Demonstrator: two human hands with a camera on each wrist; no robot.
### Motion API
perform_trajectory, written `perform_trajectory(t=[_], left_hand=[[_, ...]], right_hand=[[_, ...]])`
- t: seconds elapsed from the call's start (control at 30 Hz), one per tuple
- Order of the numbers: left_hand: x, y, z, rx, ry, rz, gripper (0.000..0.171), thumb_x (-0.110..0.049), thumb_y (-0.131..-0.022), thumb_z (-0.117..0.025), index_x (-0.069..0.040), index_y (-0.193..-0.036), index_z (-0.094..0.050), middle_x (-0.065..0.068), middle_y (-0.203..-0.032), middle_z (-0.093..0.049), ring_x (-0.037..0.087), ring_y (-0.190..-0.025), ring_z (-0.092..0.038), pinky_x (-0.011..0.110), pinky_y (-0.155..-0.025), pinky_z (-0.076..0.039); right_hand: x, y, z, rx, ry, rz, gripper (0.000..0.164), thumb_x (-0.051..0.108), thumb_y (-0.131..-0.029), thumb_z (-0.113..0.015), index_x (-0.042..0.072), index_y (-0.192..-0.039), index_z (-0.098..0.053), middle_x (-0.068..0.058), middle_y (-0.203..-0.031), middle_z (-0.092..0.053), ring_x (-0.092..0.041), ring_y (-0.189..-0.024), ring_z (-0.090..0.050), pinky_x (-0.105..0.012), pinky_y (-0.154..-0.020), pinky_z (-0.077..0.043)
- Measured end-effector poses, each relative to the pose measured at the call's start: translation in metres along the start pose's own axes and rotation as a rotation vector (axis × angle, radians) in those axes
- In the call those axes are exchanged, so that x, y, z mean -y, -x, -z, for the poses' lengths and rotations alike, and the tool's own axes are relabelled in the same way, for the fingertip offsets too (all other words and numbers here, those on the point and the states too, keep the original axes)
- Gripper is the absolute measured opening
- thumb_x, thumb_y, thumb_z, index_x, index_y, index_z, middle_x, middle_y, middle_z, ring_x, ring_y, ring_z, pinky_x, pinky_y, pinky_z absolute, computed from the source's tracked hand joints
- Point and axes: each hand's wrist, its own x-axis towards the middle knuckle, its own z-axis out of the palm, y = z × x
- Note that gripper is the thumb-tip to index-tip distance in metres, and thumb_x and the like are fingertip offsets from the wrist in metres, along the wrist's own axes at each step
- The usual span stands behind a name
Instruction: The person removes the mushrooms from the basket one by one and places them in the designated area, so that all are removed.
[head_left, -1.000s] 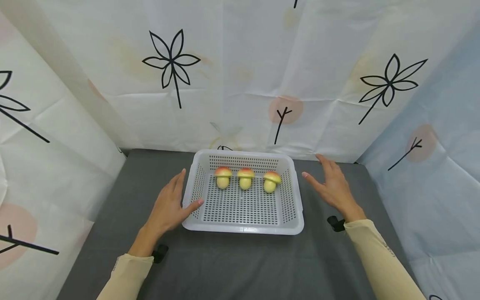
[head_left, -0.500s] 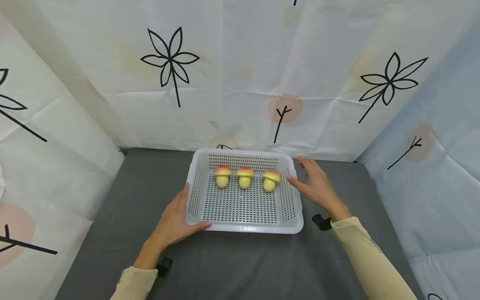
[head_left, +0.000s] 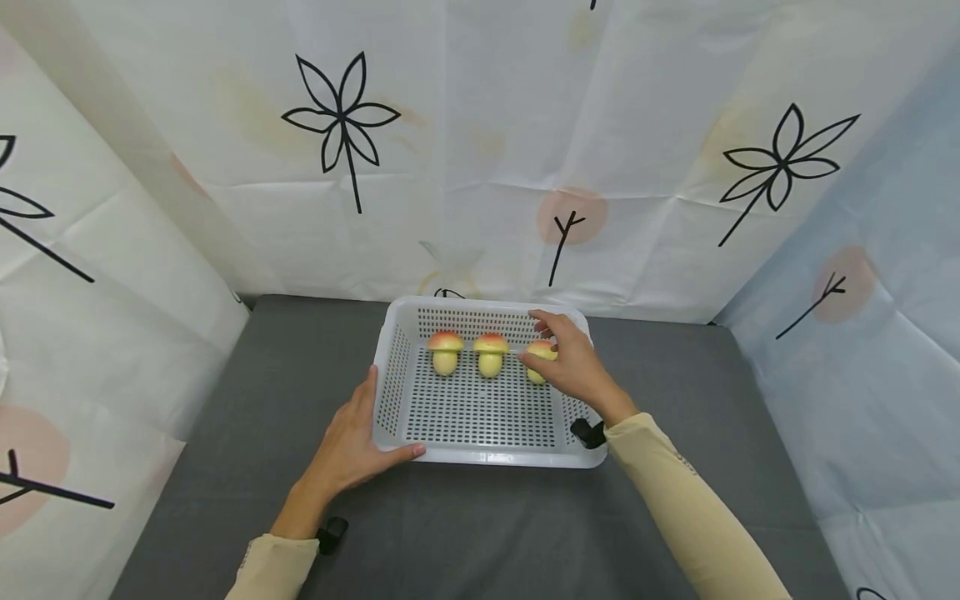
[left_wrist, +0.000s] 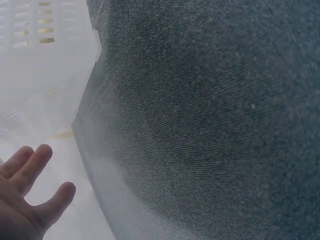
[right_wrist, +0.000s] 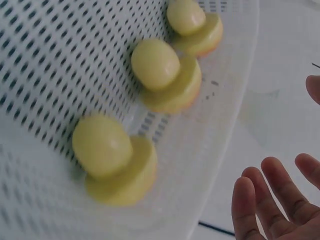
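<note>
A white perforated plastic basket [head_left: 495, 457] sits on the table, with three toy mushrooms lying in a row along its far side. Their caps are red and yellow over pale yellow stems: a left mushroom [head_left: 446, 358], a middle mushroom [head_left: 491, 360] and a right mushroom [head_left: 536, 377]. My left hand [head_left: 347, 443] rests at the basket's front left corner, its thumb along the front rim and fingers extended by the left side. Above the right mushroom hovers my right hand [head_left: 573, 364], thumb and fingers apart, partly covering it. The right wrist view shows that hand's fingers [right_wrist: 277, 200] holding nothing.
Dark grey cloth [head_left: 465, 533] covers the table around the basket. White curtains [head_left: 480, 150] printed with black plant outlines rise behind it and on both sides. A small black wrist camera [head_left: 588, 433] on the right arm overlaps the basket's front right corner.
My left hand has come down against the basket's front left corner. The right hand has swung leftward from outside the basket to above the right mushroom. The mushrooms have stayed put.
</note>
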Motion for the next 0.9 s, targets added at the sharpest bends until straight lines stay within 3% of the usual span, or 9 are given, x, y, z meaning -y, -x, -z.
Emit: perform_trajectory(t=[0.47,0.8,0.9], left_hand=[[-0.001,-0.001,-0.001,0.006,0.022,0.032,0.138,-0.062,-0.069,-0.086,-0.014,-0.164,0.001,0.019,-0.162,-0.025,0.045,-0.129,-0.048,0.068,-0.097,-0.040],[-0.001,0.000,0.000,0.005,0.045,0.036,0.136,-0.059,-0.070,-0.087,-0.016,-0.165,0.001,0.018,-0.163,-0.025,0.045,-0.128,-0.049,0.068,-0.098,-0.041],[-0.001,0.000,-0.001,0.002,0.044,0.034,0.136,-0.059,-0.070,-0.087,-0.016,-0.165,0.001,0.018,-0.162,-0.026,0.045,-0.127,-0.050,0.067,-0.097,-0.041]], right_hand=[[0.014,-0.037,-0.082,0.127,-0.154,-0.095,0.078,0.024,-0.086,-0.084,0.011,-0.152,-0.045,-0.017,-0.125,-0.062,-0.033,-0.111,-0.061,-0.045,-0.089,-0.052],[0.019,-0.050,-0.107,0.169,-0.121,-0.152,0.086,0.025,-0.085,-0.085,0.016,-0.156,-0.038,-0.015,-0.121,-0.064,-0.020,-0.091,-0.065,-0.037,-0.078,-0.054],[0.021,-0.052,-0.112,0.171,-0.100,-0.159,0.088,0.025,-0.084,-0.085,0.014,-0.157,-0.036,-0.015,-0.127,-0.062,-0.022,-0.097,-0.065,-0.040,-0.083,-0.053]])
